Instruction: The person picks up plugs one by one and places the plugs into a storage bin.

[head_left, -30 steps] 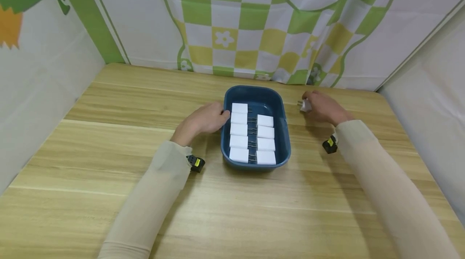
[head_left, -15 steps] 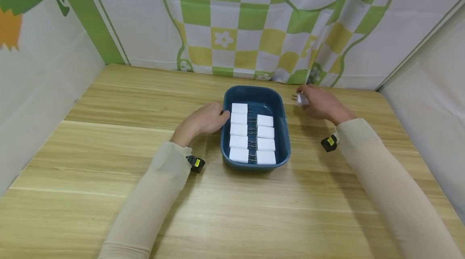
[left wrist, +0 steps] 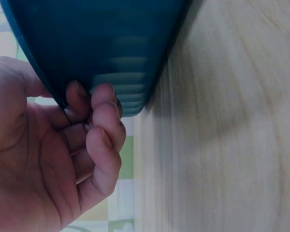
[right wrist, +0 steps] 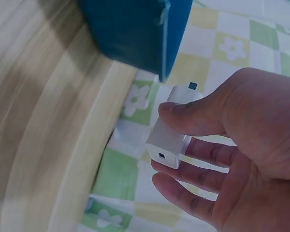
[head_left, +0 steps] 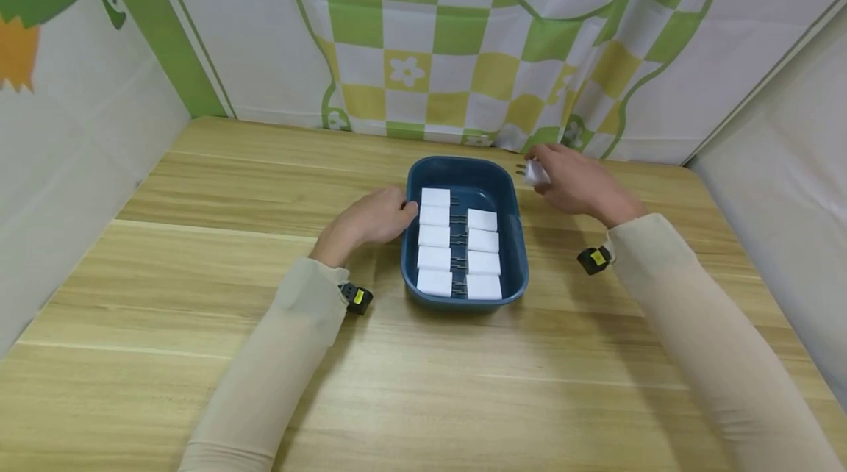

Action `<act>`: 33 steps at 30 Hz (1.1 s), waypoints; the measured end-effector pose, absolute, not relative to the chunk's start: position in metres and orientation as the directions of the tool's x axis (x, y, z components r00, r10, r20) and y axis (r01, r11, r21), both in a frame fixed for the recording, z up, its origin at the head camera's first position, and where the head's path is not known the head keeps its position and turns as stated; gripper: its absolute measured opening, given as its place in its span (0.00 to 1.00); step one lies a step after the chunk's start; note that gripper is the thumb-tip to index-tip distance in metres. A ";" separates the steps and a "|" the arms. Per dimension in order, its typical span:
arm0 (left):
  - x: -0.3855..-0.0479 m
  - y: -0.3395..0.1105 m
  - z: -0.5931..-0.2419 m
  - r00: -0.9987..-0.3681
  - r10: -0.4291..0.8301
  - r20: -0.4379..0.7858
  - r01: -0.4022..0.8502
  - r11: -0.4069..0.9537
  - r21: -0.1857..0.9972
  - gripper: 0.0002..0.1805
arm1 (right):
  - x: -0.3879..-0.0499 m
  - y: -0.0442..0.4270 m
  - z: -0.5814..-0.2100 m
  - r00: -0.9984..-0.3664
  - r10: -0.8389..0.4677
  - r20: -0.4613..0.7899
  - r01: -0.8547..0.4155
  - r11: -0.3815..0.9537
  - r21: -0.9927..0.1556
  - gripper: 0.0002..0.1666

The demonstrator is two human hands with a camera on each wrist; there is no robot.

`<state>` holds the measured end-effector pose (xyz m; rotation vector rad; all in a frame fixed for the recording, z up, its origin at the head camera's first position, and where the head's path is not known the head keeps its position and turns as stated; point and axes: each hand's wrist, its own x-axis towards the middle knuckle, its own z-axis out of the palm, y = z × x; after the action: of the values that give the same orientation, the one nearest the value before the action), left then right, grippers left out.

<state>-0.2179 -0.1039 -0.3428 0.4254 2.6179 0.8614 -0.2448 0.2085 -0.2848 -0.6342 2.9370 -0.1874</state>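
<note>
A blue plastic bin (head_left: 466, 303) stands on the wooden table, with white plug chargers (head_left: 434, 237) lying in two columns inside it, their metal prongs turned toward the middle. My left hand (head_left: 377, 218) pinches the bin's left rim between thumb and curled fingers, as the left wrist view also shows. Just off the bin's upper right corner, my right hand (head_left: 576, 181) holds another white charger (right wrist: 171, 133) between thumb and fingers. Its prongs point left, toward the bin. A small dark port shows on the charger's end in the right wrist view.
The wooden table (head_left: 265, 310) reaches back to a hanging curtain (head_left: 463, 53) with green and yellow checks. White cloth walls (head_left: 781, 126) close off both sides. The left column of chargers runs one farther back than the right one.
My right hand has moved left and slightly away from me, carrying the charger closer to the bin's far right corner. The left hand and bin stay where they were.
</note>
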 end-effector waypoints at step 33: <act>-0.218 -0.103 -0.342 -0.893 0.377 -0.248 0.158 0.776 0.611 0.23 | -0.249 0.142 -0.288 -0.828 -0.523 -0.202 -0.504 0.852 -0.138 0.30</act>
<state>-0.2177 -0.1030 -0.3421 0.4079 2.6110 0.8531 -0.2488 0.1423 -0.2878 -0.7870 2.7962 -0.1158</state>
